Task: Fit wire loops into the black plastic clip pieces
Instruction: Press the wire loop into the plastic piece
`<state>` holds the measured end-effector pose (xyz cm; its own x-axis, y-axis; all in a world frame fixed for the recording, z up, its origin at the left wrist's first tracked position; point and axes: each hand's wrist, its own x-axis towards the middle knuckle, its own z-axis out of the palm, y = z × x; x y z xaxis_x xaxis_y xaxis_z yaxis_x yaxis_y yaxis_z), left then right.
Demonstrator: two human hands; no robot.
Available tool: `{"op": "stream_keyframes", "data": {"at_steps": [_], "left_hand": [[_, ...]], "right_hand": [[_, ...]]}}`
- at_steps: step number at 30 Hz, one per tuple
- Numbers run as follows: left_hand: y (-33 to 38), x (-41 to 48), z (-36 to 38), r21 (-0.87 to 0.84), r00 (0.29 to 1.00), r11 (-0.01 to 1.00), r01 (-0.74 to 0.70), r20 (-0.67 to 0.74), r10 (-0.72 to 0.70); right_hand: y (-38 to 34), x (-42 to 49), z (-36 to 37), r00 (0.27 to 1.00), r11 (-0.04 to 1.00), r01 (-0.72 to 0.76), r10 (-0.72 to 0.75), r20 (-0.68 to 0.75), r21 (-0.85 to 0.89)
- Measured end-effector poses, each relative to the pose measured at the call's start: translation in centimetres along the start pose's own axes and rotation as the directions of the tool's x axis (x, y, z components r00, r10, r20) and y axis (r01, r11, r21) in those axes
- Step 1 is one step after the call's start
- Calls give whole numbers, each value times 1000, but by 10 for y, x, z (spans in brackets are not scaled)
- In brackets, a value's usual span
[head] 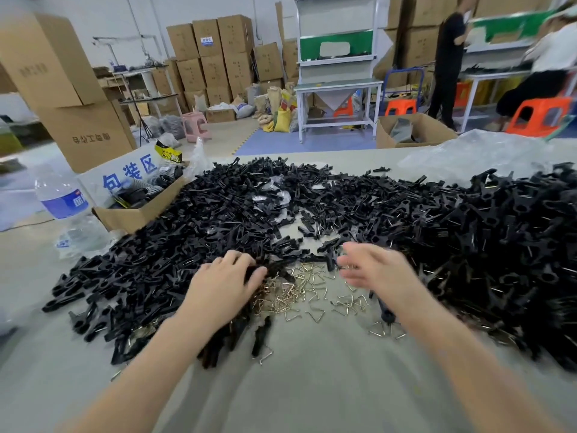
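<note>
Evidently this is the picking-up step, ahead of any fitting. The left hand (224,285) lies at the left edge of the wire loops (299,295). Its fingers (246,260) are curled down over a small bunch of clip pieces (265,273) and seem to grip them. The right hand (377,270) hovers just over the right edge of the loops, fingers reaching toward the left hand. Motion blur hides whether they are apart or pinching a loop, so I cannot tell.

The loops lie scattered on the bare table (312,385) directly between the two hands. Clip pieces are heaped round the loops on the left, beyond and on the right. Those on the right show glints of wire, so they may already be fitted.

Next, I judge, one piece must be singled out of the left hand's bunch and one loop lifted free of its neighbours (they look apt to tangle). The loop's ends then need lining up with the piece and pressing in.

Counts:
- Hands: two.
- Clip pieces: far too many to count, hundreds at a guess.
- Loops: several dozen, too tangled for an exact figure.
- One water bottle (62,201) and one open carton (137,210), both well to the left of the loops.
- Two people, far beyond the loops.
</note>
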<state>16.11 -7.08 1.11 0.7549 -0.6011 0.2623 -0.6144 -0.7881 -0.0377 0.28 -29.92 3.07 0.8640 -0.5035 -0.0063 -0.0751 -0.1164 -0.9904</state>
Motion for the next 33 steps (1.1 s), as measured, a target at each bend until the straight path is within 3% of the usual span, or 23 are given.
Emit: {"op": "stream_keyframes", "data": {"at_steps": [3, 6, 8, 10, 12, 15, 17, 19, 22, 25, 26, 30, 33], "left_hand": [[-23, 7, -3, 120, 989, 993, -11, -143, 28], [-50, 6, -7, 167, 993, 981, 97, -79, -85], [-69, 8, -8, 130, 980, 972, 196, -59, -190], [-71, 3, -10, -22, 982, 985, 169, -86, -170], [-51, -8, -13, -178, 999, 984, 25, -42, -33], [-29, -20, 3, -74, 977, 983, -168, 118, 176], [-37, -13, 5, -69, 987, 988, -137, 75, 143], [-50, -5, 6, -83, 993, 991, -105, -66, 100], [-68, 4, 14, -214, 972, 975, 61, -209, -106], [-82, 10, 15, -478, 900, 821, 313, -126, -417], [-84, 12, 14, -504, 883, 783, 363, -82, -462], [-70, 13, 11, -377, 919, 867, 327, -86, -384], [-54, 9, 11, -378, 947, 879, 289, -21, -320]], "right_hand": [[10, -11, 47, 983, 900, 159, -107, 150, -406], [17, -12, 86, 955, 700, 265, -98, 279, -663], [21, -8, 103, 947, 605, 288, -64, 315, -742], [25, -4, 113, 948, 568, 292, -62, 314, -770], [30, 0, 117, 952, 571, 294, -101, 290, -766], [38, 4, 117, 947, 560, 321, -183, 264, -764], [42, 5, 114, 946, 560, 323, -205, 251, -763], [44, 5, 111, 946, 561, 323, -205, 250, -762], [44, -1, 109, 944, 552, 327, -228, 239, -767], [40, -4, 111, 928, 547, 368, -264, 263, -752], [38, -3, 114, 910, 529, 413, -283, 305, -741], [23, 7, 132, 820, 459, 565, -217, 530, -686], [18, 11, 145, 789, 427, 600, -173, 590, -677]]}}
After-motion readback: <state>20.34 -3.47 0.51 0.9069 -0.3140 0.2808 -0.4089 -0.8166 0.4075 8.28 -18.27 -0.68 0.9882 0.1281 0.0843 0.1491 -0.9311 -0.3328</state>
